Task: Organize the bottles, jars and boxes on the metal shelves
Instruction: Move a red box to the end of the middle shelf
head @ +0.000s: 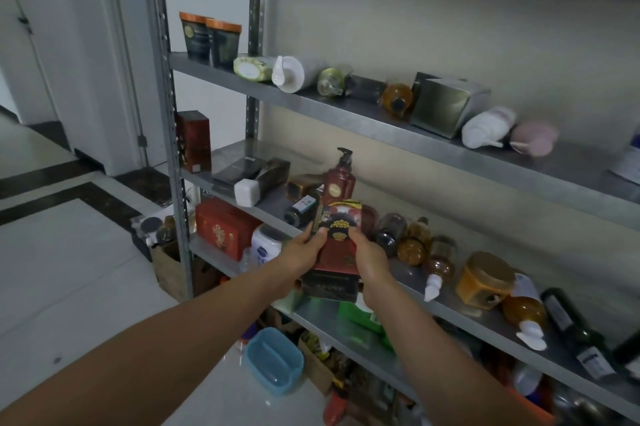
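Both of my hands hold a red and black box point(337, 245) with a gold emblem, at the front edge of the middle metal shelf point(460, 309). My left hand point(304, 249) grips its left side, thumb on the front. My right hand point(369, 254) grips its right side. A dark box point(329, 287) sits just under it. Behind stands a maroon pump bottle point(341, 180), upright. Amber bottles point(415, 238) and an amber jar point(485, 282) lie to the right on the same shelf. The upper shelf point(381, 121) carries toppled bottles, a silver box point(446, 103) and two dark orange-lidded jars point(211, 38).
A red carton point(194, 140) stands at the middle shelf's left end, beside grey boxes point(249, 173). Lower down sit a red tin point(223, 226), a white jar point(266, 244) and green packs point(367, 321). On the floor lie a blue plastic container point(275, 360) and cardboard boxes.
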